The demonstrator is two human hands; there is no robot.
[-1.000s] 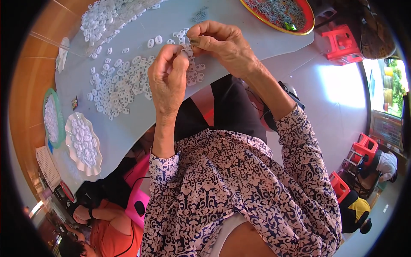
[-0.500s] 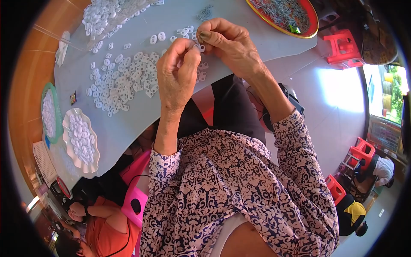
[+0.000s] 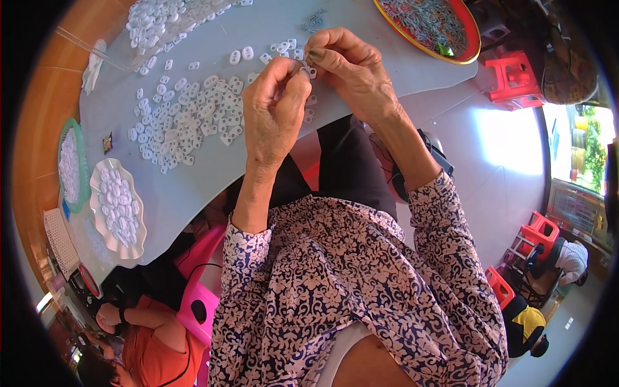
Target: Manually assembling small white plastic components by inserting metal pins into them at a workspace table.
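My left hand [image 3: 276, 106] is closed, thumb and forefinger pinching a small white plastic piece with holes [image 3: 313, 73]. Fingertip to fingertip with it, my right hand [image 3: 353, 71] is closed in a pinch at the same piece. Whatever else sits between the right fingertips is too small to make out. Just left of my hands spreads a pile of similar white two-holed pieces [image 3: 209, 106] on the grey table [image 3: 200, 184]. A few more pieces [image 3: 282, 48] lie beyond my fingers, with a little heap of thin grey metal parts [image 3: 313, 22] farther back.
A red tray with a yellow rim [image 3: 475, 48] holds many grey metal parts at the far right. On the left stand a scalloped white dish [image 3: 98, 206] and a green basket [image 3: 84, 161], both full of white pieces. A person in orange [image 3: 161, 342] sits at lower left.
Both hands stay pinched together at the small white piece, with only slight finger movement. The whole view has shifted a little.
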